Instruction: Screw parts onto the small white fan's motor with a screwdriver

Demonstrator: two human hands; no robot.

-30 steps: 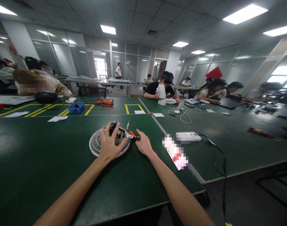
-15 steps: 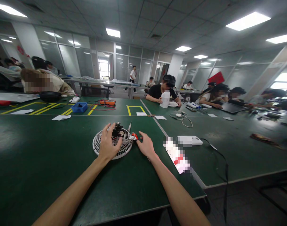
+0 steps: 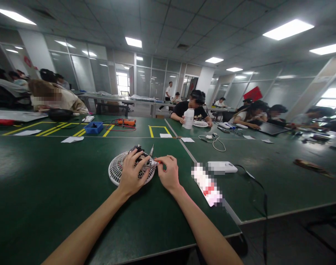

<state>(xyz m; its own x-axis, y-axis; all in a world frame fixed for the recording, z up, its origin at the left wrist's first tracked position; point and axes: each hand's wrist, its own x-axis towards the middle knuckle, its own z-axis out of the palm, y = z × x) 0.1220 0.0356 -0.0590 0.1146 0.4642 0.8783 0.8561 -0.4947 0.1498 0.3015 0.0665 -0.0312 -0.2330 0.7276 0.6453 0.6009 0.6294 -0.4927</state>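
A round white fan grille lies on the green table. On it sits a dark motor assembly with a tangle of wires. My left hand is curved over this assembly, thumb on the near side and fingers across the top, covering much of it. At the grille's right edge, my right hand is closed, thumb and index finger pinching a small red-orange piece beside pale wires; its full shape is hidden. A thin-tipped, pale tool points up and away just behind the wires.
A blue bin and an orange meter with red leads lie at the far left. To the right are a bright, blurred-out flat object, a white power bank-like box with a black strap, and a white cable. A co-worker sits opposite.
My right hand has gone from open fingers beside the red-orange piece to a pinch on it, slightly leftward. My left fingers have slid right and lower over the assembly.
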